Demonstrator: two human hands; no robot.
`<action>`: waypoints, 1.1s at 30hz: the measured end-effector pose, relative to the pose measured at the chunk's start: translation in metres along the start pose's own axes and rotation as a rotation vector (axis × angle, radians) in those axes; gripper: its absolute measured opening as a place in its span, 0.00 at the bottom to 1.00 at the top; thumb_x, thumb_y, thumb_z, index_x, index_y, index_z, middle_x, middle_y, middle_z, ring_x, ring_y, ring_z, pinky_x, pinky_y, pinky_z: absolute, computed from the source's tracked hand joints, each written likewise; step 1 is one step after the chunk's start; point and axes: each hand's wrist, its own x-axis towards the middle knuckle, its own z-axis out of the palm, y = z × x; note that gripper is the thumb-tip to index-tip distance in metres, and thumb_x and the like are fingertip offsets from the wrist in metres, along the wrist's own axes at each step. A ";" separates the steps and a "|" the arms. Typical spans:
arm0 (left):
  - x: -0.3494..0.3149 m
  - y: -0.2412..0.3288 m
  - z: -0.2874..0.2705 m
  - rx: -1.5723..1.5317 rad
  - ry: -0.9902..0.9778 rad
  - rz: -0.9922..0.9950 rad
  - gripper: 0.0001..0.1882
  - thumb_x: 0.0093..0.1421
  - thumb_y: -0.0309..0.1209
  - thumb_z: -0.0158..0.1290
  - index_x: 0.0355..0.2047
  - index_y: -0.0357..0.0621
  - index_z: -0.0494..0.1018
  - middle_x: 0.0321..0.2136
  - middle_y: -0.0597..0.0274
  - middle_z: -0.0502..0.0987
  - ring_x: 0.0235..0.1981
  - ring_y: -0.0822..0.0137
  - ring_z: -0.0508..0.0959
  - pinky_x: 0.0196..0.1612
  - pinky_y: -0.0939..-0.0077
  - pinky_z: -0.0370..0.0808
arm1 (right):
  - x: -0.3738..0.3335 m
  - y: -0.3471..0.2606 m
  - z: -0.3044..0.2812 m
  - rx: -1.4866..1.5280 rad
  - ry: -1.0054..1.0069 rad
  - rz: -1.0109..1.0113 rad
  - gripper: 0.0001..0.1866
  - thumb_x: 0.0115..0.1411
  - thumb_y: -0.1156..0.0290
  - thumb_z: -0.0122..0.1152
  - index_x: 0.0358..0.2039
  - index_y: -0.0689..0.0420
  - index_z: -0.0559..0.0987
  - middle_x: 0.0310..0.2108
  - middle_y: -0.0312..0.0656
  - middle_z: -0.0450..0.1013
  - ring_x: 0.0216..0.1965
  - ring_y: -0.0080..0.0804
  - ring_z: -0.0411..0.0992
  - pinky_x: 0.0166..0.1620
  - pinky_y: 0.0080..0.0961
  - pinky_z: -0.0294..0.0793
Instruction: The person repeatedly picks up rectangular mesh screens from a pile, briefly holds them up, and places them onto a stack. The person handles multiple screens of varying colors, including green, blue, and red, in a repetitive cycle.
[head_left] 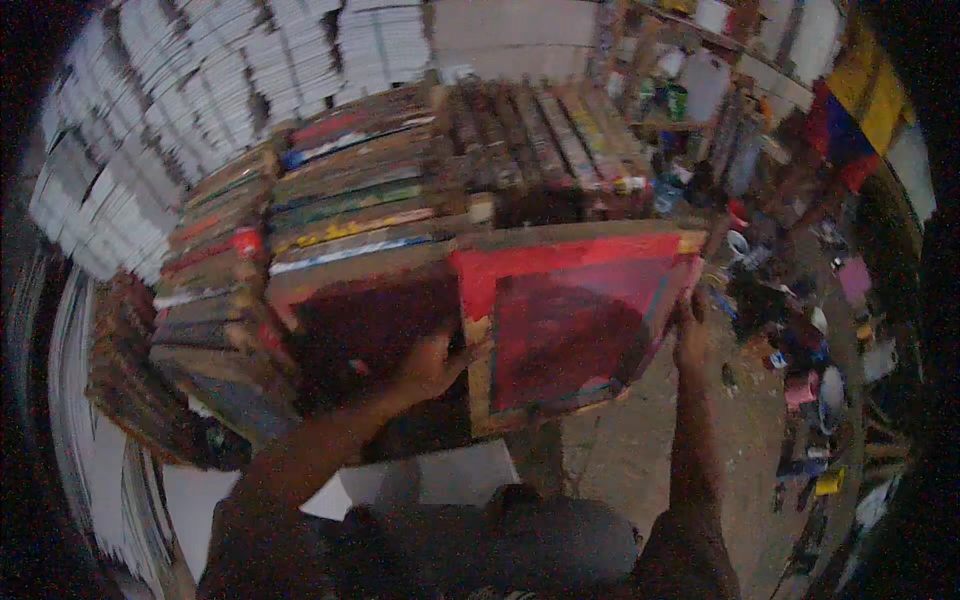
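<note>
A wooden screen printing frame (580, 325) with red edging and a translucent reddish mesh is held tilted in front of me. My left hand (440, 365) is closed on its left side bar, thumb toward the mesh. At the opposite edge, my right hand (690, 312) grips the right side, its fingers partly hidden behind the frame. Just left of it stands another frame with a dark panel (375, 310), behind my left hand. Stacked frames (350, 195) with paint-stained edges lie directly beyond both. The picture is dim and somewhat blurred.
Tall stacks of white paper (210, 80) line the back left. More frames stand upright (550, 130) at the back. On the right, the floor (625, 450) meets a clutter of containers and scraps (800, 380). White sheets (430, 478) lie low in front of me.
</note>
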 end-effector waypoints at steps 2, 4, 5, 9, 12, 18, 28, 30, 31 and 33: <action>-0.013 0.018 -0.032 0.148 -0.023 -0.117 0.28 0.71 0.50 0.54 0.57 0.38 0.69 0.44 0.45 0.81 0.47 0.49 0.82 0.53 0.58 0.76 | -0.013 0.005 0.030 -0.076 0.217 -0.012 0.36 0.70 0.51 0.61 0.67 0.64 0.66 0.59 0.45 0.70 0.57 0.35 0.69 0.60 0.34 0.69; -0.022 0.032 -0.056 0.276 -0.067 -0.218 0.28 0.71 0.49 0.53 0.58 0.37 0.69 0.45 0.44 0.81 0.48 0.48 0.82 0.53 0.57 0.76 | -0.022 0.011 0.056 -0.246 0.395 -0.024 0.35 0.71 0.52 0.61 0.67 0.63 0.66 0.58 0.43 0.71 0.56 0.33 0.69 0.58 0.33 0.70; -0.030 0.032 -0.064 0.337 -0.091 -0.272 0.28 0.71 0.49 0.53 0.58 0.37 0.68 0.46 0.43 0.81 0.49 0.47 0.82 0.54 0.57 0.76 | -0.026 0.012 0.066 -0.246 0.324 -0.040 0.34 0.71 0.52 0.61 0.67 0.62 0.66 0.58 0.42 0.71 0.55 0.32 0.69 0.56 0.32 0.71; -0.088 -0.008 -0.100 0.312 0.087 -0.124 0.27 0.72 0.49 0.51 0.56 0.38 0.69 0.46 0.43 0.81 0.49 0.44 0.81 0.53 0.55 0.75 | -0.037 0.020 0.107 -0.224 0.055 -0.096 0.30 0.72 0.55 0.59 0.66 0.60 0.67 0.56 0.38 0.71 0.52 0.27 0.70 0.51 0.29 0.73; -0.117 -0.026 -0.115 0.294 0.177 -0.131 0.23 0.72 0.45 0.51 0.55 0.38 0.70 0.44 0.44 0.80 0.48 0.45 0.80 0.53 0.56 0.75 | -0.043 0.049 0.126 -0.234 -0.042 -0.098 0.25 0.72 0.59 0.58 0.62 0.59 0.69 0.52 0.36 0.72 0.49 0.24 0.70 0.49 0.28 0.73; -0.170 -0.090 -0.104 0.185 0.334 -0.369 0.15 0.74 0.36 0.49 0.55 0.40 0.68 0.47 0.50 0.77 0.51 0.54 0.77 0.56 0.59 0.73 | -0.048 0.006 0.205 -0.335 -0.157 -0.264 0.15 0.72 0.64 0.57 0.54 0.59 0.73 0.47 0.35 0.74 0.45 0.24 0.71 0.46 0.27 0.74; -0.175 -0.162 -0.102 0.256 0.518 -0.179 0.12 0.76 0.34 0.43 0.52 0.41 0.66 0.47 0.56 0.72 0.50 0.59 0.74 0.58 0.62 0.70 | -0.065 0.047 0.236 -0.151 -0.077 -0.050 0.10 0.70 0.69 0.60 0.47 0.58 0.73 0.40 0.34 0.72 0.44 0.25 0.70 0.49 0.31 0.74; -0.177 -0.171 -0.105 0.395 0.547 -0.175 0.12 0.76 0.34 0.43 0.52 0.40 0.66 0.47 0.55 0.71 0.52 0.59 0.73 0.60 0.62 0.68 | -0.072 0.057 0.248 -0.124 -0.032 -0.007 0.08 0.69 0.70 0.61 0.45 0.58 0.73 0.40 0.34 0.71 0.43 0.24 0.69 0.49 0.30 0.73; -0.177 -0.175 -0.107 0.465 0.563 -0.173 0.13 0.75 0.35 0.43 0.52 0.39 0.67 0.47 0.55 0.71 0.53 0.59 0.72 0.60 0.63 0.67 | -0.075 0.051 0.255 -0.137 -0.021 -0.007 0.08 0.69 0.70 0.61 0.43 0.58 0.73 0.40 0.34 0.71 0.43 0.24 0.69 0.49 0.30 0.73; -0.176 -0.164 -0.112 0.405 0.556 -0.265 0.14 0.75 0.36 0.43 0.53 0.39 0.67 0.49 0.54 0.71 0.54 0.58 0.71 0.62 0.63 0.65 | -0.079 0.018 0.272 -0.254 -0.060 -0.061 0.07 0.69 0.70 0.61 0.42 0.58 0.73 0.39 0.34 0.71 0.42 0.24 0.68 0.47 0.29 0.73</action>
